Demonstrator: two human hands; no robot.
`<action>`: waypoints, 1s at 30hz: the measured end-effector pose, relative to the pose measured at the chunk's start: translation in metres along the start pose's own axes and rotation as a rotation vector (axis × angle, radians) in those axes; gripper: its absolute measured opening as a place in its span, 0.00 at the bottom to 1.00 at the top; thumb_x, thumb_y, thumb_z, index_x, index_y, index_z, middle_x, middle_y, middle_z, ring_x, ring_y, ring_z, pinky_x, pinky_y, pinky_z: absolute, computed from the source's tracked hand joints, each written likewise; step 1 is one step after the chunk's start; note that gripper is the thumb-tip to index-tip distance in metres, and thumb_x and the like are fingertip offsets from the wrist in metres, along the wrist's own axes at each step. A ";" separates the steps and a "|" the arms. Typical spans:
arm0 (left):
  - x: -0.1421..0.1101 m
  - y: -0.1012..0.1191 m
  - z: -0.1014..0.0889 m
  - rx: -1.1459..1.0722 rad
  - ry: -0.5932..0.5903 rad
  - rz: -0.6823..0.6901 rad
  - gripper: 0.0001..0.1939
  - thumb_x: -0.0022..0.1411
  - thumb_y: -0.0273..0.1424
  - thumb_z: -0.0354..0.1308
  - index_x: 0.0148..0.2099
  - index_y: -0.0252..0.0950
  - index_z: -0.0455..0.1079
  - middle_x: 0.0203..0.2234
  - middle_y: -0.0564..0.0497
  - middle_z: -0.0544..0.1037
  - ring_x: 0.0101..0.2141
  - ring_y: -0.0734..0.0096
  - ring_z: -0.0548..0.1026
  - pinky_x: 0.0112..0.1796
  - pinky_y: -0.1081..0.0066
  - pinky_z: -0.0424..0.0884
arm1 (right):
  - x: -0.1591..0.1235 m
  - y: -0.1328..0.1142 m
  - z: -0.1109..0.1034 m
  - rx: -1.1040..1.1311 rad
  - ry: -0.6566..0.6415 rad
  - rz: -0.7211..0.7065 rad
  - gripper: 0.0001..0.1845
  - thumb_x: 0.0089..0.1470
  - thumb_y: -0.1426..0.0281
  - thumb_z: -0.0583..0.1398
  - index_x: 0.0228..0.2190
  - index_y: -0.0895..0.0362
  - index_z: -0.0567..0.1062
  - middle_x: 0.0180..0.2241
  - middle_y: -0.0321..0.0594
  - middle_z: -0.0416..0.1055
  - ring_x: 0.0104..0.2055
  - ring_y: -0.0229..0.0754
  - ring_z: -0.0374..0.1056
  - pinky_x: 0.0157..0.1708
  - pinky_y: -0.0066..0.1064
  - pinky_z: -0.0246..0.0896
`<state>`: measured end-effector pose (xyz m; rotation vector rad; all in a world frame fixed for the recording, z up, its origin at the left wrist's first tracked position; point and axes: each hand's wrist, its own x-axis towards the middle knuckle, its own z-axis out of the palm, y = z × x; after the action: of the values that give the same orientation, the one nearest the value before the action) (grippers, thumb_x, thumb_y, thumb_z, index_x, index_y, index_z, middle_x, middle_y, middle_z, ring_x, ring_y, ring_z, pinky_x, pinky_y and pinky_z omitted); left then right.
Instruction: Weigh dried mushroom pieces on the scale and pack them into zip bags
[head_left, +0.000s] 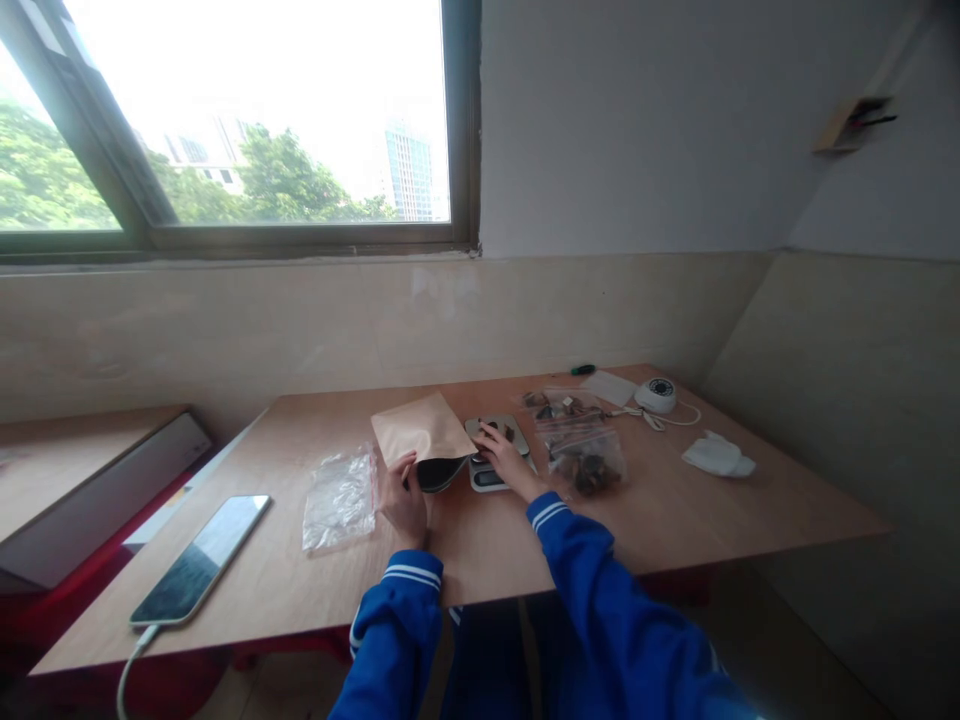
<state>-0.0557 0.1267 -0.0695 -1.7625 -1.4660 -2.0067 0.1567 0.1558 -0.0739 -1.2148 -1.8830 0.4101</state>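
A brown paper pouch (424, 428) lies tilted on the table, its dark-lined mouth gaping toward me. My left hand (405, 508) is closed on the pouch's left edge by the mouth. At the right corner of the mouth, the fingers of my right hand (508, 462) grip the pouch's edge, partly over a small white digital scale (487, 480). Several small dark and brown pieces (509, 431) rest on the scale's plate, partly hidden by my fingers. What the pouch holds cannot be seen.
Left of the pouch lies a clear zip bag (339, 500), then a phone (202, 562) with a cable. Right of the scale are zip bags of brown pieces (589, 468). Farther right sit a white dome camera (656, 395) and a crumpled white tissue (718, 455).
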 end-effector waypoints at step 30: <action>-0.001 -0.001 0.001 0.012 0.005 -0.019 0.08 0.65 0.31 0.50 0.42 0.35 0.69 0.37 0.48 0.78 0.40 0.71 0.76 0.42 0.68 0.72 | -0.033 -0.100 0.040 -0.239 -0.047 -0.308 0.23 0.55 0.80 0.47 0.51 0.62 0.68 0.50 0.51 0.68 0.54 0.46 0.63 0.53 0.41 0.63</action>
<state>-0.0554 0.1278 -0.0712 -1.7439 -1.4964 -2.0056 0.0721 0.0860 -0.0489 -1.0466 -2.1639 0.0482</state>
